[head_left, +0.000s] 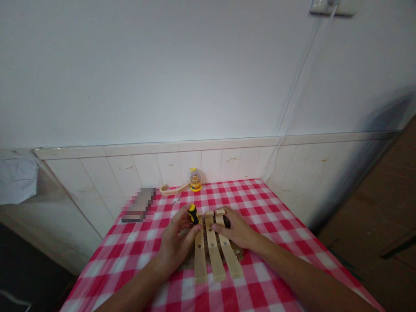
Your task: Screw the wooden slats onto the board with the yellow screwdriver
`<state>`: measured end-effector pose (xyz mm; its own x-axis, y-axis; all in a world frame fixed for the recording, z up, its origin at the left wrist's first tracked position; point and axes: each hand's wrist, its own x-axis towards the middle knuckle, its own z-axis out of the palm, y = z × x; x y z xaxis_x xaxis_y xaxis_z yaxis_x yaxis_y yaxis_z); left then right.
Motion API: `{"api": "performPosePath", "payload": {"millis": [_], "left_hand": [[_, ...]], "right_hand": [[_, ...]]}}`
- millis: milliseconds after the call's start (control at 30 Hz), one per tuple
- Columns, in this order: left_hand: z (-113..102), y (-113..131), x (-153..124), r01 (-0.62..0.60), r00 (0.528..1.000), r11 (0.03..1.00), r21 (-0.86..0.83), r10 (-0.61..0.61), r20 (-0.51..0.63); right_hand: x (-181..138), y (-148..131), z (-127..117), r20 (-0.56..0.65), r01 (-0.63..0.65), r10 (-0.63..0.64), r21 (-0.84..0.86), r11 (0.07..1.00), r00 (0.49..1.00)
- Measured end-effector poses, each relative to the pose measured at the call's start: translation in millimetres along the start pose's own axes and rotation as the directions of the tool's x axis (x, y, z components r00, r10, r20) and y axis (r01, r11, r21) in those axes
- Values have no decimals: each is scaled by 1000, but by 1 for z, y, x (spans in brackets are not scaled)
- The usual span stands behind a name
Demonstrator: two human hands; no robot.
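Note:
My left hand (177, 238) is closed around a short yellow-and-black screwdriver (193, 214), its handle standing upward beside the left slat. Three pale wooden slats (213, 253) lie side by side in front of me, each with a dark screw head in it and a raised block at the far end. Beneath them is a brown, rough-looking base (238, 252), mostly covered. My right hand (238, 229) grips the far part of the right slat, with its thumb reaching toward the middle one. The screwdriver's tip is hidden.
The table wears a red-and-white checked cloth (130, 268). Against the wall stand a yellow-capped bit container (195, 180) and a curved wooden piece (173, 190). A small thin dark item (176, 201) lies nearer, and a blurred-out flat object (139, 206) is at left.

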<state>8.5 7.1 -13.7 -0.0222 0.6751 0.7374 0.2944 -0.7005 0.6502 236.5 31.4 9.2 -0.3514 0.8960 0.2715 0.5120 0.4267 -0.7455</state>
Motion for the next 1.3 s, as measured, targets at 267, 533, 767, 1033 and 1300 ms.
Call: {"api": "performPosePath", "payload": {"millis": [267,533,767,1033,1300], "left_hand": [[3,-6,-1,20,999,999,50,-18,-42],[6,-14,-1,-19,999,994,110,23,-28],[3,-7,-1,-7,1000,996,84,6,19],[2,-1,1,-3,999,999,32,2,48],[1,0,2,-6,997,1000,-21,8,80]], "right_hand": [[0,-1,0,-7,4,-4,-4,1000,1000],[1,-1,1,0,2,-2,-1,1000,1000],[-1,-1,0,-13,-2,2,2,1000,1000],[-1,-3,0,-1,-1,1,2,1000,1000],[-1,-2,-1,17,-3,3,2,1000,1000]]}}
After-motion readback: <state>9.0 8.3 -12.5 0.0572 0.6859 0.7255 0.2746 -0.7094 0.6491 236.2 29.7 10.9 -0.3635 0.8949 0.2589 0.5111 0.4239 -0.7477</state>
